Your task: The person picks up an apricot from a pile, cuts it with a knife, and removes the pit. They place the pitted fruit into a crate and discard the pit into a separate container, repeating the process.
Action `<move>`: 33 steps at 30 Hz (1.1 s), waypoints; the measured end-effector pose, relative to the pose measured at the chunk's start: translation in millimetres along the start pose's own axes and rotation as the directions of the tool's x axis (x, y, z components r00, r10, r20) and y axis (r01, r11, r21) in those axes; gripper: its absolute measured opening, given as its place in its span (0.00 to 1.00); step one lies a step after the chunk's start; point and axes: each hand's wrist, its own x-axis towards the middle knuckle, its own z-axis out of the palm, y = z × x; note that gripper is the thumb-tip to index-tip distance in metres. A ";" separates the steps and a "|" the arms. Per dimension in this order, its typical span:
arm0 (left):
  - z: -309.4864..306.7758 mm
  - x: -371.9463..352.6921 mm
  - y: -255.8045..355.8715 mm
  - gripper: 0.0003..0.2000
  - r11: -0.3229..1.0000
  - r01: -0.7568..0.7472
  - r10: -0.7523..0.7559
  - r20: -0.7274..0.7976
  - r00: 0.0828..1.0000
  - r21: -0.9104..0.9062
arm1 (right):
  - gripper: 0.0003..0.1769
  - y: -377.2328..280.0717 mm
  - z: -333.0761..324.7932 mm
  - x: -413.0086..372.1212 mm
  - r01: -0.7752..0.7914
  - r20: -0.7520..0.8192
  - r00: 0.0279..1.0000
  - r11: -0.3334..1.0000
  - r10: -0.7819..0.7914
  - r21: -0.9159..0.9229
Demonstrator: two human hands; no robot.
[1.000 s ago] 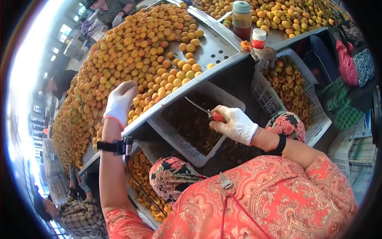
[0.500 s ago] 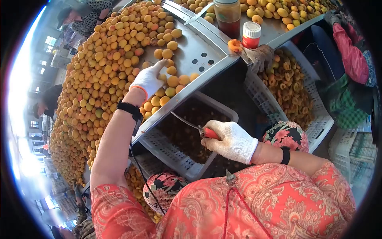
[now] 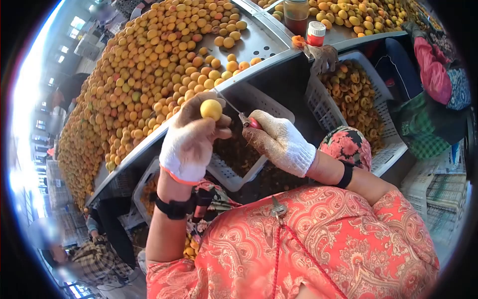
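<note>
My left hand (image 3: 191, 132), in a stained white glove, holds a single yellow apricot (image 3: 211, 109) up in its fingers. Gripped in my gloved right hand (image 3: 279, 142) is a red-handled knife (image 3: 244, 118) with a thin metal blade, its tip pointing toward the apricot. Both hands are in front of the metal table's edge (image 3: 144, 141), over a white plastic crate (image 3: 234, 183) with dark, wet-looking contents. Beyond my left hand, a large heap of apricots (image 3: 144, 70) covers much of the table.
To the right stands a crate (image 3: 393, 158) of split apricots (image 3: 353, 99). A jar of dark liquid (image 3: 296, 17), a red bottle with a white cap (image 3: 316, 34) and a worn glove (image 3: 324, 57) sit at the table corner. A person in pink sleeves (image 3: 433, 62) is at the far right.
My left hand has come back from the apricots on the table and now holds one near the knife. My right hand has stayed closed round the knife. The view has shifted.
</note>
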 end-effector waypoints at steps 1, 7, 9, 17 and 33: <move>4.6 -13.2 -2.4 0.23 1.000 -0.028 0.028 0.004 1.000 -0.008 | 0.11 -6.5 3.6 -4.3 -0.002 0.037 0.999 0.999 0.004 -0.053; 20.1 -59.7 -11.7 0.26 0.991 -0.120 0.116 -0.064 0.991 -0.057 | 0.12 -30.7 15.3 -25.2 0.061 0.127 0.991 0.994 -0.048 -0.095; 19.8 -62.9 -11.1 0.24 0.984 -0.156 0.150 -0.073 0.986 -0.084 | 0.12 -39.5 15.7 -29.9 0.053 0.114 0.993 0.991 -0.038 -0.125; 24.4 -71.3 -8.7 0.18 0.975 -0.224 0.222 -0.090 0.971 -0.008 | 0.14 -49.5 20.3 -38.4 0.136 0.158 0.982 0.963 -0.100 -0.233; 38.1 -49.6 -26.6 0.20 0.986 -0.127 0.104 -0.199 0.974 -0.104 | 0.14 -23.9 31.5 -29.3 0.219 -0.037 0.972 0.946 -0.234 -0.240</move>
